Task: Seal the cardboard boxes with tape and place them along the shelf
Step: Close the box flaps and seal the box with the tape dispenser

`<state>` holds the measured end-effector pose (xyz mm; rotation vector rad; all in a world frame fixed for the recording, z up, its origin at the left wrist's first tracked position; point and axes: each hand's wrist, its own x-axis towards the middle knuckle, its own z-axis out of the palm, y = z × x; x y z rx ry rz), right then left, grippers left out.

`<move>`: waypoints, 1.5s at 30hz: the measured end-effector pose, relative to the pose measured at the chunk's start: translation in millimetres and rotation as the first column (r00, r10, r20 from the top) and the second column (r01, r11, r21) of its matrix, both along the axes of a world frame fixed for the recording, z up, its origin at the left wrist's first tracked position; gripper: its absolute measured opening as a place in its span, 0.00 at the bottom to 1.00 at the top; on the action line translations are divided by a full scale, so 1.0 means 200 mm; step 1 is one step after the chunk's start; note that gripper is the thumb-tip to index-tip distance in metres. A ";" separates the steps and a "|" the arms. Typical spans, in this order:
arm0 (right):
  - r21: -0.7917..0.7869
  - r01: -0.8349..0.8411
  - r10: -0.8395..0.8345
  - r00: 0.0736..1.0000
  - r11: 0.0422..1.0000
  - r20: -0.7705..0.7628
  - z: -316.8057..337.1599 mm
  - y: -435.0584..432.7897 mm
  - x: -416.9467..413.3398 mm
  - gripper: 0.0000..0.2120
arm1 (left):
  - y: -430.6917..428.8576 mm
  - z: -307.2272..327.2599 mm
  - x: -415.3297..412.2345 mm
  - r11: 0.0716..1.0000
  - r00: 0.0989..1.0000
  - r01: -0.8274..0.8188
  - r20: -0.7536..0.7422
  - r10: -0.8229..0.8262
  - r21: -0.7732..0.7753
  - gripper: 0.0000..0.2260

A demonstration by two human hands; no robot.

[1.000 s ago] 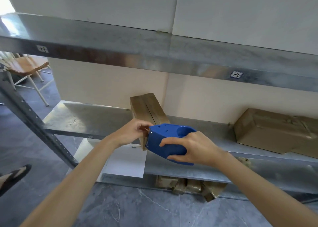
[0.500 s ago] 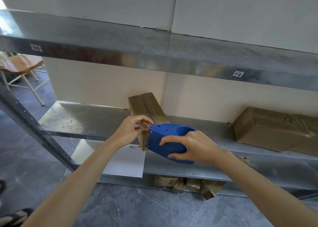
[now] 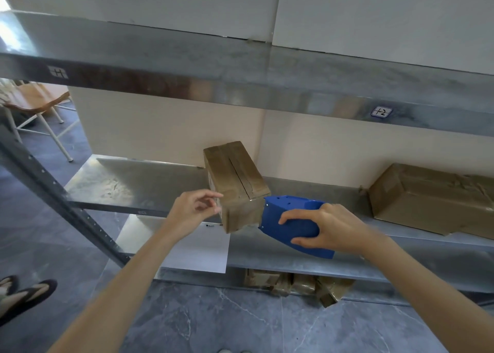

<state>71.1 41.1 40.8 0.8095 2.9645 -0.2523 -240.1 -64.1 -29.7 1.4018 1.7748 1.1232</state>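
A brown cardboard box (image 3: 235,181) stands on the middle metal shelf (image 3: 128,187), its near end jutting past the front edge. Glossy tape covers its top and near face. My right hand (image 3: 328,227) grips a blue tape dispenser (image 3: 288,224), whose mouth sits against the box's near right corner. At the box's near left corner is my left hand (image 3: 192,211), with loosely curled fingers whose tips touch the box's left side. I see nothing held in that hand.
A second taped box (image 3: 433,200) lies on the same shelf at the right. A white sheet (image 3: 203,251) rests on the lower shelf, with cardboard scraps (image 3: 302,286) beneath. The upper shelf (image 3: 240,80) overhangs. A slanted post (image 3: 61,203), a chair (image 3: 34,104) and sandalled feet (image 3: 24,296) are at the left.
The dispenser has slid right, from the box's near left corner across its near face. My left hand came off the dispenser's mouth and now touches the box's left corner.
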 end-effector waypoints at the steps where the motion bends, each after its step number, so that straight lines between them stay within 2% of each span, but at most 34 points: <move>1: -0.004 0.008 -0.008 1.000 1.000 -0.002 -0.01 0.00 -0.01 0.19 | 0.00 -0.01 0.00 1.000 1.000 -0.005 -0.013 0.005 0.010 0.14; 5: -0.008 0.030 -0.030 1.000 1.000 -0.009 -0.03 0.00 -0.03 0.20 | 0.01 -0.04 0.01 0.997 0.998 -0.002 -0.060 0.007 0.072 0.18; 11: -0.025 0.055 -0.055 0.998 0.998 0.015 -0.07 0.01 -0.03 0.20 | 0.05 -0.11 0.06 0.993 0.992 -0.030 -0.117 0.044 0.112 0.19; 15: -0.031 0.064 -0.063 0.998 0.997 0.030 -0.09 0.02 -0.04 0.20 | 0.06 -0.17 0.10 0.977 0.983 -0.056 -0.162 0.090 0.204 0.17; 21: 0.009 0.062 -0.062 0.997 0.998 0.050 -0.10 0.02 -0.04 0.19 | 0.07 -0.24 0.13 0.955 0.976 -0.134 -0.129 0.173 0.263 0.15; 26: 0.007 0.067 -0.067 0.997 0.998 0.039 -0.10 0.02 -0.05 0.19 | 0.08 -0.23 0.10 0.949 0.908 -0.154 -0.339 0.246 0.275 0.15; 30: 0.015 0.068 -0.068 0.997 0.998 0.037 -0.10 0.01 -0.05 0.19 | 0.12 -0.24 0.11 0.955 0.946 -0.096 -0.273 0.175 0.279 0.08; 36: 0.012 0.063 -0.063 0.997 0.998 0.033 -0.10 0.01 -0.05 0.19 | 0.16 -0.27 0.18 0.905 0.936 -0.177 -0.217 0.276 0.387 0.08; 43: -0.014 0.078 -0.077 0.996 0.997 0.045 -0.11 0.02 -0.06 0.20 | 0.16 -0.35 0.16 0.944 0.952 -0.098 -0.246 0.181 0.314 0.20; 45: -0.020 0.079 -0.078 0.996 0.997 0.049 -0.12 0.02 -0.06 0.20 | 0.16 -0.33 0.15 0.940 0.946 -0.096 -0.263 0.188 0.328 0.18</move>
